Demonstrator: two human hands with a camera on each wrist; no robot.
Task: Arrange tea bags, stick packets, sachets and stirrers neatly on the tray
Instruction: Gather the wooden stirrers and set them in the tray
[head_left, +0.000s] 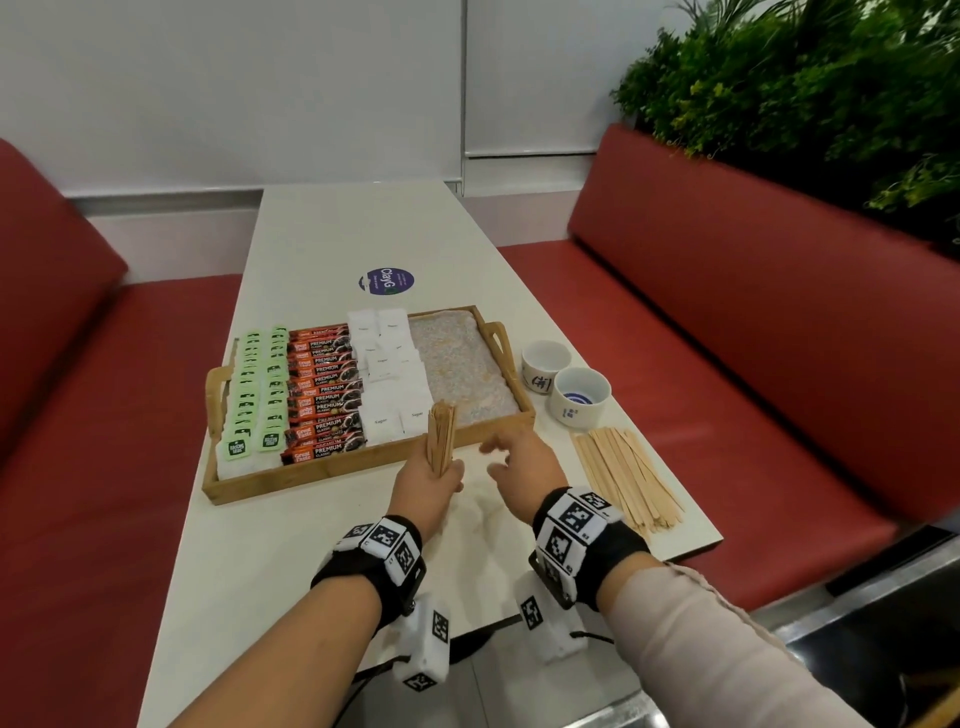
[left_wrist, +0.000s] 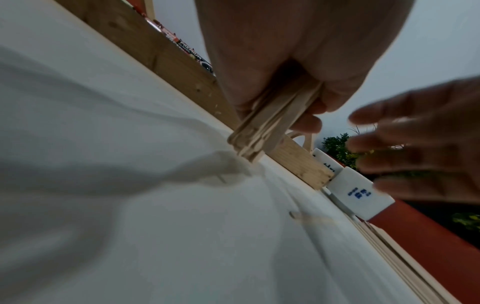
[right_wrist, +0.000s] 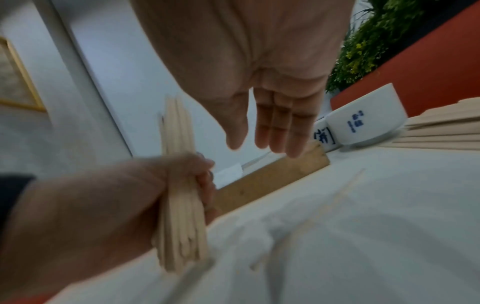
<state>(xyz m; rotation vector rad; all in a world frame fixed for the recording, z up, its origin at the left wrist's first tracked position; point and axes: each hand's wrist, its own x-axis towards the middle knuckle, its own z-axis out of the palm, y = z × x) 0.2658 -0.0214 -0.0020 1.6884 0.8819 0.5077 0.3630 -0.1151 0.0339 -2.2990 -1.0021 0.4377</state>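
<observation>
The right end of the tray (head_left: 470, 358) is lying bare beside the sugar sachets (head_left: 392, 374), leaving room to come in over the near wall. Two small cups (head_left: 563, 382) are standing just beside the tray's right handle, crowding that side. Loose stirrers (head_left: 626, 475) are covering the surface (head_left: 291, 545) at the near right, while the strip before the tray is lying open.

Left hand (head_left: 428, 480) grips upright stirrers (head_left: 441, 436) beside tray (head_left: 363, 462).

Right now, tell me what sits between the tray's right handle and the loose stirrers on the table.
Two white cups with blue markings stand there, beside the tray and beyond the loose stirrers, clearest in the head view.
</observation>
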